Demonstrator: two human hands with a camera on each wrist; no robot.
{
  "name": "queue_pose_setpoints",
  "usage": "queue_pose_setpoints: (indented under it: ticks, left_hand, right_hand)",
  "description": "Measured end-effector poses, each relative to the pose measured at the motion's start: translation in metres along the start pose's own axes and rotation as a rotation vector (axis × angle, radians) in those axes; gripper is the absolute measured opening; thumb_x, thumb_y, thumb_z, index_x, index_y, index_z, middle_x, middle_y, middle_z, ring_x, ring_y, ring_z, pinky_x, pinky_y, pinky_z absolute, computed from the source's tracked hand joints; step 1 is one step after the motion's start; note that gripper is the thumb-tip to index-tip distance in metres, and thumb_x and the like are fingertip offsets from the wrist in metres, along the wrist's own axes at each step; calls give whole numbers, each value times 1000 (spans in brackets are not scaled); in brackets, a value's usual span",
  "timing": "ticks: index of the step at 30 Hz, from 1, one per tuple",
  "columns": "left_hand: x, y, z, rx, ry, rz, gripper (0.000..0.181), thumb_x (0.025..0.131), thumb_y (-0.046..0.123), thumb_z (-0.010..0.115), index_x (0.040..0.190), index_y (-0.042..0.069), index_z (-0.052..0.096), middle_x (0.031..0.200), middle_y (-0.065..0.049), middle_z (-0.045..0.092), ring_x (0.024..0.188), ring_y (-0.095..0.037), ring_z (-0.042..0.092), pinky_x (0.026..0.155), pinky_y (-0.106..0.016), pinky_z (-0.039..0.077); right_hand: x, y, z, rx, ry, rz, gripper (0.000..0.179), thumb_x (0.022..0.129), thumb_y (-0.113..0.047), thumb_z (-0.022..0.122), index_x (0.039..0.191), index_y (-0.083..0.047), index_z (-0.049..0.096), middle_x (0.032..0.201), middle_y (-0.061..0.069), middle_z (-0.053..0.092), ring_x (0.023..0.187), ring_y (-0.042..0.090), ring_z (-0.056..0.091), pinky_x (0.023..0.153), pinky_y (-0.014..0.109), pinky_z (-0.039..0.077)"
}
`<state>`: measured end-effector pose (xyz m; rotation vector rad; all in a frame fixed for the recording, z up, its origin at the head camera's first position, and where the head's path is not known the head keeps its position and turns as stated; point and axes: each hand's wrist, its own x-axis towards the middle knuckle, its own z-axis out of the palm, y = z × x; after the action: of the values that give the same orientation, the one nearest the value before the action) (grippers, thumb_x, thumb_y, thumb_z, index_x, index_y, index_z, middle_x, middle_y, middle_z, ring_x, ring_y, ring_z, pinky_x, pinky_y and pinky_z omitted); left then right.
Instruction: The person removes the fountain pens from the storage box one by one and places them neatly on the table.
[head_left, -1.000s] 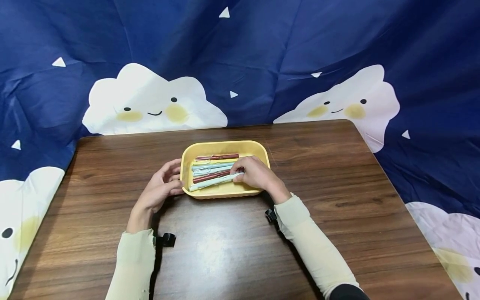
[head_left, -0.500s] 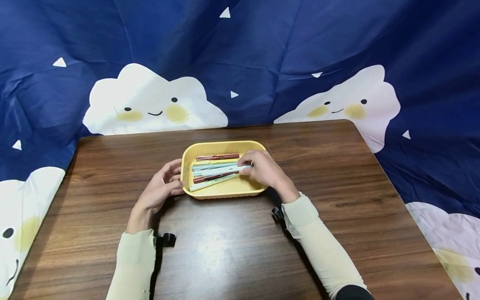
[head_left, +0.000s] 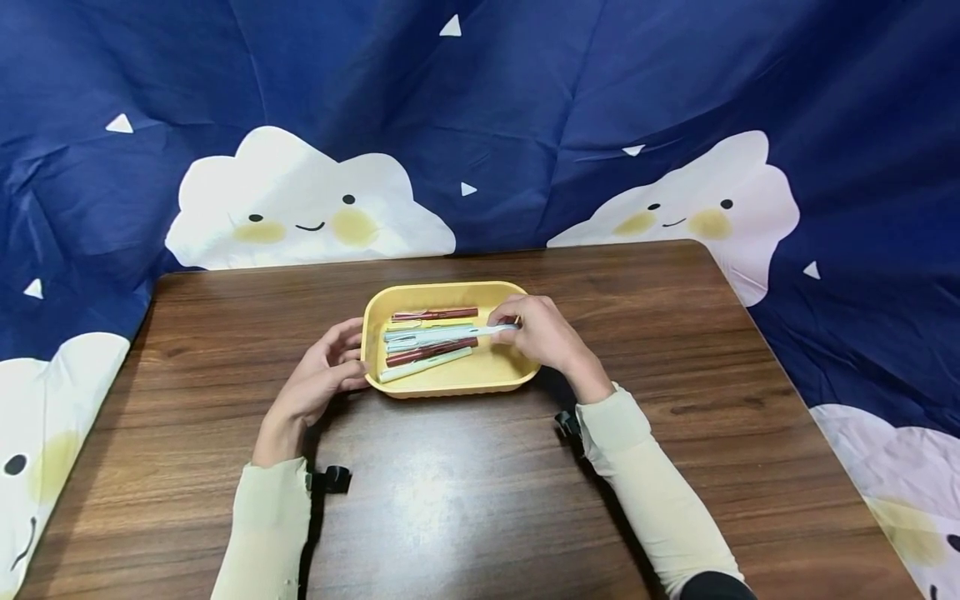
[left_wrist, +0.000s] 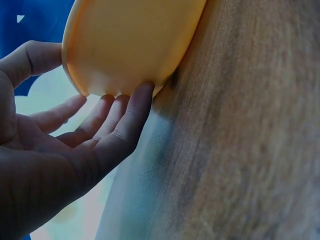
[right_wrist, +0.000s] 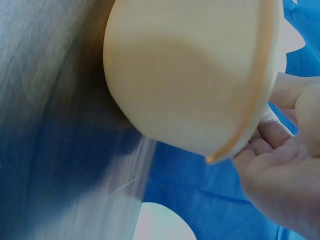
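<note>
A yellow box [head_left: 450, 386] stands on the table and holds several pens lying roughly side by side. At its left end my left hand [head_left: 318, 375] grips the wall. In the left wrist view the thumb reaches over the rim, while the other fingertips [left_wrist: 142, 92] touch the outside. My right hand [head_left: 536, 333] is over the box's right end, pinching a light blue pen [head_left: 487, 330] by its right end. Dark red pens [head_left: 450, 314], a yellow pen [head_left: 405, 324] and a pale green pen [head_left: 425, 365] lie inside. The box wall hides the right fingertips in the right wrist view.
The brown wooden table [head_left: 427, 500] extends around the box on all sides. A blue cloth [head_left: 510, 100] with white clouds hangs behind and beside it. Each wrist carries a small black strap mount [head_left: 333, 480].
My right hand has moved right and slightly away from me, from the front pens to the box's right end, drawing the light blue pen rightward. The left hand and box stay put.
</note>
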<state>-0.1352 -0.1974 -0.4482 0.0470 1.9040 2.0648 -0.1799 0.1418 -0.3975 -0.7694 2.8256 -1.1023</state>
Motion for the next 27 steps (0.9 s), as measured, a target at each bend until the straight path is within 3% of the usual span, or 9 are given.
queue_pose_setpoints:
  ticks: [27]
  left_hand:
    - [1, 0, 0, -6, 2, 2, 74, 89, -12, 57, 156, 2, 28, 149, -28, 37, 121, -28, 55, 82, -33, 60]
  right_hand:
    - [-15, 26, -32, -27, 53, 37, 9, 83, -2, 82, 89, -7, 76, 86, 3, 68, 80, 19, 60, 72, 34, 49]
